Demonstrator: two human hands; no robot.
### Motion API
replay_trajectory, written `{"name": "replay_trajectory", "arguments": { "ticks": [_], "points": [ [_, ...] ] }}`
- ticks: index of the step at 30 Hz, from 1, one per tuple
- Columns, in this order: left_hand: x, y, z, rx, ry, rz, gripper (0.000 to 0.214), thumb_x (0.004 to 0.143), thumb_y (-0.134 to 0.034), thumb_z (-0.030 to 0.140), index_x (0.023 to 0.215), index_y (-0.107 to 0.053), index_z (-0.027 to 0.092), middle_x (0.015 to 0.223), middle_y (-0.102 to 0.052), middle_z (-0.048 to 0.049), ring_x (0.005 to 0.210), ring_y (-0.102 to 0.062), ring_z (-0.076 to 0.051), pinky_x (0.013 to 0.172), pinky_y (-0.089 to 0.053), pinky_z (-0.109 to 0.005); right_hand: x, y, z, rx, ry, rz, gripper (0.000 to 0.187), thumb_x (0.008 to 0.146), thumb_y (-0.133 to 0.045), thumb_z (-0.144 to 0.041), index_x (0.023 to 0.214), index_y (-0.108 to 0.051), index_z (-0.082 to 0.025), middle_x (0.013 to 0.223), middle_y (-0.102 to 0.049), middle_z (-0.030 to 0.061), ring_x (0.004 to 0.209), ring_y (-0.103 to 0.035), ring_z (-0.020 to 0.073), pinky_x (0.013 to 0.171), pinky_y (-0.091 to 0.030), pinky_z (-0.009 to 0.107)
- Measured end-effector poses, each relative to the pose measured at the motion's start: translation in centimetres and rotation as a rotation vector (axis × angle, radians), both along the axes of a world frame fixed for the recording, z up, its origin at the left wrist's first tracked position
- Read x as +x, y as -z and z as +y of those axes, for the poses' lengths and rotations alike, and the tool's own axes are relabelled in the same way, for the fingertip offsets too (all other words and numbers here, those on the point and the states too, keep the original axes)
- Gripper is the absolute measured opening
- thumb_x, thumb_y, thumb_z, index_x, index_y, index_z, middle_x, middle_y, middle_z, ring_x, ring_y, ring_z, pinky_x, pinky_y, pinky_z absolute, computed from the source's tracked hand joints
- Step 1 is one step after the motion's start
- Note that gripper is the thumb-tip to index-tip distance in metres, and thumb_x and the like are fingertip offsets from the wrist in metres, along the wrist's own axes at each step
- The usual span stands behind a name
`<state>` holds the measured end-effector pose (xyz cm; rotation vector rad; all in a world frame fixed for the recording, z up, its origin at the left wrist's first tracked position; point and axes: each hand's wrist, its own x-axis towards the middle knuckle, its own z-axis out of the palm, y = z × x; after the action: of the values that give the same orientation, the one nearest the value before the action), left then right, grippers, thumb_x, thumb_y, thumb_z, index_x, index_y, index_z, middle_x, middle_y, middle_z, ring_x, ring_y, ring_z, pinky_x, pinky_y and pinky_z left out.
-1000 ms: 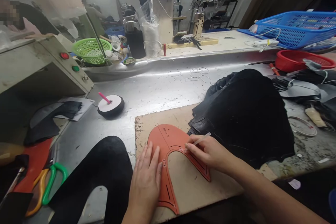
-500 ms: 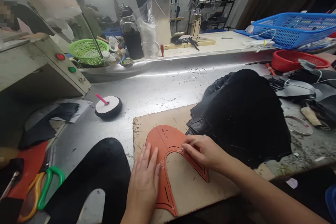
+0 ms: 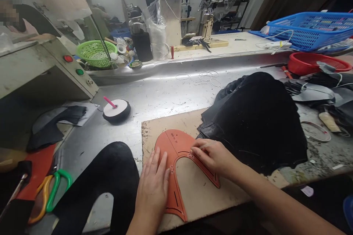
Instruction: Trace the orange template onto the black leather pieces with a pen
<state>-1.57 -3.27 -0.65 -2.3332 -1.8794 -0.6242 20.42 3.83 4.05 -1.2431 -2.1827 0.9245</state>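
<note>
Right hand (image 3: pixel 216 156) has edged slightly leftward over the template (image 3: pixel 165 143), pinching a thin stick (image 3: pixel 208 144), so the action now appears to centre on the inner curve's slots! Left hand (image 3: pixel 154 180) lies open, flat on the template, on the board (image 3: pixel 198 198) at the worktop's (image 3: pixel 165 95) front edge.

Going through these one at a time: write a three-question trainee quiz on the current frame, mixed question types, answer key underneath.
1. Multiple choice: the left hand lies flat on which thing?
A) the red bowl
B) the orange template
C) the blue basket

2. True or false: the right hand is nearer the black pile than the left hand is.

3. Fill in the blank: a ____ stick pokes up from the white-topped spool.

Key
1. B
2. True
3. pink
</note>
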Motion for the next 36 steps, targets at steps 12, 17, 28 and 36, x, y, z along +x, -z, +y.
{"name": "replay_trajectory", "arguments": {
  "ticks": [12,17,28,36],
  "points": [
    [0.6,-0.4,-0.4,-0.058,-0.017,0.057,0.040,0.092,-0.038,0.029,0.128,-0.052,0.017,0.140,-0.047,-0.0123,0.127,-0.046,-0.026,0.100,-0.044,-0.043,-4.7,1.0,-6.4,0.044,-0.486,0.191,0.014,0.091,-0.052,-0.022,0.090,-0.065,-0.017,0.084,-0.069,0.0029,0.078,-0.060,0.0140,0.076,-0.043,0.024],
    [0.5,-0.3,-0.3,-0.045,-0.013,0.041,0.040,0.092,-0.039,0.029,0.128,-0.052,0.017,0.139,-0.047,-0.0128,0.127,-0.046,-0.026,0.100,-0.043,-0.043,-4.2,-0.4,-6.4,0.078,-0.488,0.058,0.018,0.091,-0.048,-0.022,0.084,-0.064,-0.016,0.077,-0.067,0.0030,0.072,-0.058,0.0147,0.070,-0.042,0.025],
    [0.2,-0.3,0.1,-0.006,0.010,0.056,0.042,0.092,-0.038,0.033,0.127,-0.052,0.017,0.138,-0.049,-0.0124,0.126,-0.047,-0.026,0.100,-0.044,-0.043,4.9,-2.0,-3.8,-0.287,0.004,0.060,0.031,0.093,-0.044,-0.032,0.078,-0.069,-0.019,0.086,-0.067,0.0042,0.083,-0.061,0.0164,0.078,-0.045,0.024],
    [0.0,0.3,0.6,0.013,0.006,0.053,0.043,0.092,-0.037,0.034,0.128,-0.052,0.016,0.138,-0.049,-0.0120,0.125,-0.047,-0.027,0.098,-0.045,-0.044,5.7,-1.9,-4.1,-0.221,-0.061,-0.108,0.023,0.091,-0.048,-0.028,0.081,-0.069,-0.022,0.084,-0.067,0.0018,0.080,-0.060,0.0150,0.073,-0.044,0.022]
  ]
}}
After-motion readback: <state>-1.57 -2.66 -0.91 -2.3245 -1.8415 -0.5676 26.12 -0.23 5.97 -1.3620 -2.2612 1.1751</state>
